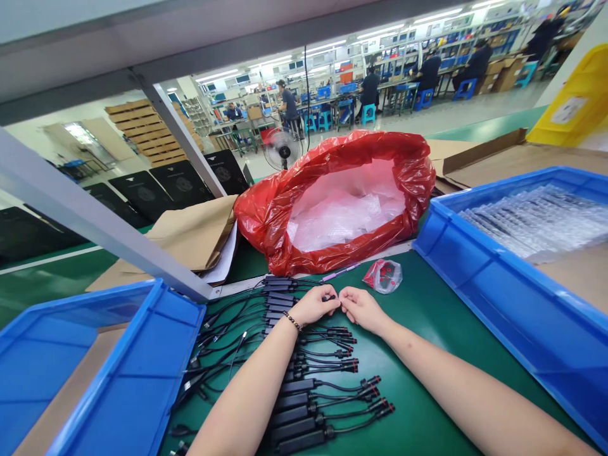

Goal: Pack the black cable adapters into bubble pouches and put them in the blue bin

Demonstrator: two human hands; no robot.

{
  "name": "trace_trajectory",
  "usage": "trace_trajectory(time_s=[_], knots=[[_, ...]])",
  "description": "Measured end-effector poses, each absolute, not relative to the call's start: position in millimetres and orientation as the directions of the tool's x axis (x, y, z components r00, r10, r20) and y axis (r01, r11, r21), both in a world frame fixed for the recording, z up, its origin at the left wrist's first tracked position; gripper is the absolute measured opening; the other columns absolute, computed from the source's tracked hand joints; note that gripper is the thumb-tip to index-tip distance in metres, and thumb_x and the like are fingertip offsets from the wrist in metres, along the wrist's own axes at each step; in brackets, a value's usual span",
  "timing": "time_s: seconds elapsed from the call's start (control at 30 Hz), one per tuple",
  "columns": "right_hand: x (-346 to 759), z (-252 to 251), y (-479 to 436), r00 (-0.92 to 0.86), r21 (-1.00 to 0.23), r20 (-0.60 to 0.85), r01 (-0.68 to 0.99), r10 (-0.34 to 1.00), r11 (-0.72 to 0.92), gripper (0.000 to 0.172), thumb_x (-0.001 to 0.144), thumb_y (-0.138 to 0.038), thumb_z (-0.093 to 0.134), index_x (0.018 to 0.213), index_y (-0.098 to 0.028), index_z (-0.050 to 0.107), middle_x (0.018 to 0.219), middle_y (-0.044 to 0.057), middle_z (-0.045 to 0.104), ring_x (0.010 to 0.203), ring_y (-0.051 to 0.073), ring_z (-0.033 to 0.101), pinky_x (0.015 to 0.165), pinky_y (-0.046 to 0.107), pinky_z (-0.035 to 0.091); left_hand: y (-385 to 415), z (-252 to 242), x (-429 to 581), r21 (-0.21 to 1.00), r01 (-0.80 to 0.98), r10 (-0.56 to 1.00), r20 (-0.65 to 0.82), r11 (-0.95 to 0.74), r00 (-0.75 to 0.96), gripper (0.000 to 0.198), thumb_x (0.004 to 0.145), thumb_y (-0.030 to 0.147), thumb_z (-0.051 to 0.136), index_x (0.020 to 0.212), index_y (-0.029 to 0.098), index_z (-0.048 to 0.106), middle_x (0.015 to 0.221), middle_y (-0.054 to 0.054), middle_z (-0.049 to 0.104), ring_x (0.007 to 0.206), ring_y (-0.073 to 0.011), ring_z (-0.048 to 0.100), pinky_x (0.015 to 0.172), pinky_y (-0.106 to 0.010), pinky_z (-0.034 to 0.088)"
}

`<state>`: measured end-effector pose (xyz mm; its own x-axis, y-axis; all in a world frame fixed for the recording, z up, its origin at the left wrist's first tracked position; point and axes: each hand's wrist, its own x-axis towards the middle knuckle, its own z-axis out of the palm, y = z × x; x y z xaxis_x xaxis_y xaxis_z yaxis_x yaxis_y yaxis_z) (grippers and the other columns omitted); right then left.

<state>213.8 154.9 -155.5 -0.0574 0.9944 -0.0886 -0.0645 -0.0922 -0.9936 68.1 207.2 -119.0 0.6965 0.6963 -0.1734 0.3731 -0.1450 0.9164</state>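
Note:
My left hand (314, 305) and my right hand (360, 307) meet fingertip to fingertip over the green mat, both pinched on a small black connector (331, 297) at the end of a cable. Under and beside my left forearm lie several black cable assemblies (323, 399) with red-tipped plugs, laid in rows. A small clear bag of red caps (382, 275) lies just beyond my right hand. A thin pen (339, 273) rests near it.
A blue bin (475, 278) holding clear-bagged parts stands at right. At left is another blue bin (137, 373). A red plastic bag (342, 196) with clear wrap sits behind the mat. Cardboard (190, 234) and a metal frame post (95, 221) are at left. Other people work far behind.

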Motion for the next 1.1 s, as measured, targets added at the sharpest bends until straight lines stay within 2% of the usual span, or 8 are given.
trace_trajectory(time_s=[0.13,0.2,0.3,0.4,0.53,0.67,0.83,1.1], knots=[[218.1,-157.5,159.0,0.02,-0.995,-0.067,-0.076,0.998,-0.066,0.021,0.069,-0.036,0.055,0.063,-0.016,0.054,0.048,-0.006,0.047,0.033,0.004,0.036,0.032,0.016,0.024,206.9,-119.0,67.6,0.929,0.353,0.694,-0.182,-0.111,0.697,0.01,0.071,0.025,0.05,0.075,0.016,0.053,0.048,0.007,0.047,0.043,-0.0062,0.034,0.045,-0.019,0.027],[221.1,-159.8,161.7,0.094,-0.992,-0.057,-0.12,0.994,-0.046,0.024,0.069,-0.039,0.054,0.069,-0.015,0.057,0.05,-0.006,0.046,0.035,0.004,0.036,0.033,0.017,0.027,207.2,-120.6,67.5,0.931,0.352,0.694,-0.191,-0.096,0.694,0.012,0.071,0.024,0.049,0.076,0.016,0.055,0.048,0.007,0.046,0.042,-0.0059,0.034,0.044,-0.018,0.027],[223.5,-162.6,164.6,0.147,-0.983,-0.059,-0.182,0.987,-0.031,0.03,0.066,-0.04,0.056,0.082,-0.014,0.06,0.058,-0.003,0.052,0.041,0.006,0.043,0.038,0.019,0.035,207.8,-123.4,67.3,0.93,0.361,0.689,-0.215,-0.072,0.692,0.014,0.072,0.026,0.049,0.075,0.015,0.056,0.051,0.005,0.05,0.042,-0.0062,0.038,0.043,-0.018,0.029],[223.6,-163.7,165.4,0.138,-0.98,-0.059,-0.195,0.989,-0.031,0.031,0.063,-0.036,0.06,0.086,-0.015,0.059,0.065,0.0,0.06,0.048,0.009,0.052,0.046,0.022,0.042,208.1,-125.6,67.2,0.929,0.368,0.692,-0.233,-0.051,0.684,0.017,0.071,0.027,0.049,0.078,0.014,0.057,0.06,0.001,0.056,0.048,-0.0082,0.046,0.046,-0.02,0.035],[223.6,-164.0,164.9,0.137,-0.982,-0.037,-0.188,0.99,-0.011,0.02,0.064,-0.032,0.062,0.073,-0.016,0.055,0.066,0.002,0.064,0.057,0.013,0.057,0.053,0.024,0.045,208.3,-127.1,66.9,0.93,0.362,0.713,-0.207,-0.07,0.67,0.018,0.069,0.024,0.053,0.082,0.014,0.06,0.06,0.003,0.053,0.049,-0.0074,0.046,0.051,-0.021,0.038],[223.3,-162.3,162.9,0.126,-0.996,0.005,-0.086,0.992,0.016,0.017,0.064,-0.032,0.063,0.068,-0.016,0.058,0.056,-0.001,0.058,0.053,0.011,0.054,0.052,0.023,0.043,208.8,-129.4,66.1,0.926,0.371,0.734,-0.206,-0.067,0.647,0.021,0.068,0.023,0.054,0.087,0.016,0.052,0.056,0.006,0.051,0.043,-0.0066,0.04,0.045,-0.02,0.033],[219.2,-158.8,158.9,0.035,-0.996,-0.039,-0.082,0.999,-0.036,0.019,0.065,-0.034,0.061,0.068,-0.015,0.059,0.059,0.0,0.059,0.053,0.011,0.053,0.052,0.023,0.043,209.4,-132.8,65.4,0.917,0.39,0.745,-0.203,-0.083,0.635,0.01,0.068,0.022,0.053,0.073,0.018,0.045,0.056,0.003,0.057,0.047,-0.008,0.044,0.046,-0.02,0.032],[217.4,-160.0,159.4,0.034,-0.995,-0.067,-0.073,0.997,-0.064,0.018,0.064,-0.033,0.061,0.064,-0.015,0.057,0.055,-0.001,0.058,0.046,0.008,0.05,0.046,0.02,0.04,209.6,-135.3,67.1,0.914,0.397,0.752,-0.201,-0.087,0.628,0.015,0.066,0.026,0.057,0.066,0.018,0.045,0.053,0.004,0.056,0.047,-0.0091,0.047,0.047,-0.021,0.033]])
